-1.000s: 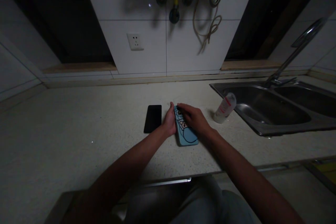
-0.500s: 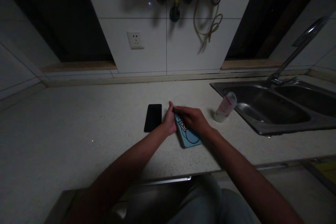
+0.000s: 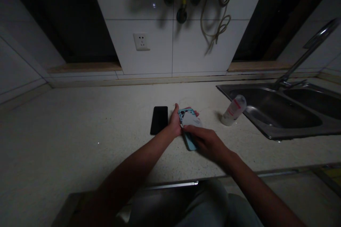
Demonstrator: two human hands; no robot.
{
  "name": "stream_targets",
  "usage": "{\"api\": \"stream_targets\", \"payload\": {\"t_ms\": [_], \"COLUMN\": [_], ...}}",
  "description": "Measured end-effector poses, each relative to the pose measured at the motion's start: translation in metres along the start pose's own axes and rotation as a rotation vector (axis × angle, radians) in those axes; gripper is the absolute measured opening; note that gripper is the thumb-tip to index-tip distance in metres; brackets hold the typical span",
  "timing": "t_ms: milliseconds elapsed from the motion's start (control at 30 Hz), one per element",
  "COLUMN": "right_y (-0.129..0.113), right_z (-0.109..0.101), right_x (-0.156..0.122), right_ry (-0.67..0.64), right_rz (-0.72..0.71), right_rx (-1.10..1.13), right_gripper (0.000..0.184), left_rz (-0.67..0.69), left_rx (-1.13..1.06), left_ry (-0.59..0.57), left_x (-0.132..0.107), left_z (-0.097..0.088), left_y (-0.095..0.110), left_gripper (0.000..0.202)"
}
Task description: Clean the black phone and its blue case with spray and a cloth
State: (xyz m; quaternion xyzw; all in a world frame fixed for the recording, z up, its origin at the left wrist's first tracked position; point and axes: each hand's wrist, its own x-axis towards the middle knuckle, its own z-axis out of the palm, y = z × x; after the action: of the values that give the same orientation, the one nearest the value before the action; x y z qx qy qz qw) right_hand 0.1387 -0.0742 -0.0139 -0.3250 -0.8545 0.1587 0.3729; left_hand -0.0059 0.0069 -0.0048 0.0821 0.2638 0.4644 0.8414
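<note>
Holding case (image 3: 190,144) towards front edge of tabletop (image 3: 80,138) | left grip (image 3: 175,123) around case, right grip (image 3: 207,139) pinching pale piece (image 3: 190,118) | loose pinch may drop it

- A single view looks from the person's head, forward and down over the tabletop (image 3: 128,113).
- Near yet wide, it takes in tiled wall (image 3: 154,60) at 12 o'clock, sink (image 3: 270,136) around 3, lap (image 3: 206,205) around 6.
- The blue phone case (image 3: 190,144) sits off centre, toward 5.
</note>
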Motion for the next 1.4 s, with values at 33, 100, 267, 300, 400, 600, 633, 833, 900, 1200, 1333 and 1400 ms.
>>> {"api": "stream_targets", "payload": {"t_ms": [33, 100, 267, 300, 400, 600, 633, 833, 900, 1200, 1333, 1400], "right_y": [-0.003, -0.006, -0.003, -0.001, 0.004, 0.009, 0.01, 0.011, 0.011, -0.002, -0.005, -0.006], "right_z": [0.0, -0.002, -0.018, -0.021, -0.029, -0.027, -0.027, -0.029, -0.031, -0.034, -0.022, -0.012], "right_x": [-0.007, -0.02, -0.055, -0.06, -0.069, -0.071, -0.071, -0.07, -0.068, -0.025, 0.004, 0.01], "right_ry": [0.002, 0.0, -0.014, -0.008, 0.037, 0.054, 0.053, 0.099, 0.147, 0.583, 0.378, 0.204], "right_rz": [-0.014, -0.032, -0.082, -0.065, 0.008, 0.089, 0.108, 0.242, 0.301, 0.57, 0.396, 0.276], "right_rx": [-0.009, -0.034, -0.127, -0.156, -0.252, -0.325, -0.336, -0.367, -0.334, -0.072, -0.184, -0.255], "right_gripper": [0.046, 0.049, 0.057, 0.057, 0.051, 0.041, 0.039, 0.026, 0.026, 0.029, 0.028, 0.031], "left_rz": [0.005, 0.01, -0.016, -0.017, -0.023, -0.029, -0.028, -0.052, -0.048, -0.074, -0.077, -0.071], "left_rx": [-0.002, 0.0, 0.01, 0.015, 0.029, 0.041, 0.047, 0.082, 0.093, 0.079, 0.09, 0.09], "left_ry": [-0.004, -0.024, -0.046, -0.046, -0.056, -0.108, -0.11, -0.132, -0.138, -0.152, -0.113, -0.098], "left_x": [0.0, 0.0, -0.003, -0.003, -0.003, -0.002, -0.002, -0.003, -0.004, -0.004, -0.002, 0.0], "left_z": [-0.001, -0.001, 0.001, 0.001, 0.001, -0.001, -0.001, 0.002, 0.002, 0.003, 0.002, 0.001], "left_y": [0.0, 0.0, 0.002, 0.002, 0.002, 0.001, 0.001, 0.0, 0.0, 0.001, 0.001, 0.001], "left_gripper": [0.059, 0.057, 0.055, 0.055, 0.053, 0.051, 0.051, 0.048, 0.048, 0.049, 0.049, 0.047]}}
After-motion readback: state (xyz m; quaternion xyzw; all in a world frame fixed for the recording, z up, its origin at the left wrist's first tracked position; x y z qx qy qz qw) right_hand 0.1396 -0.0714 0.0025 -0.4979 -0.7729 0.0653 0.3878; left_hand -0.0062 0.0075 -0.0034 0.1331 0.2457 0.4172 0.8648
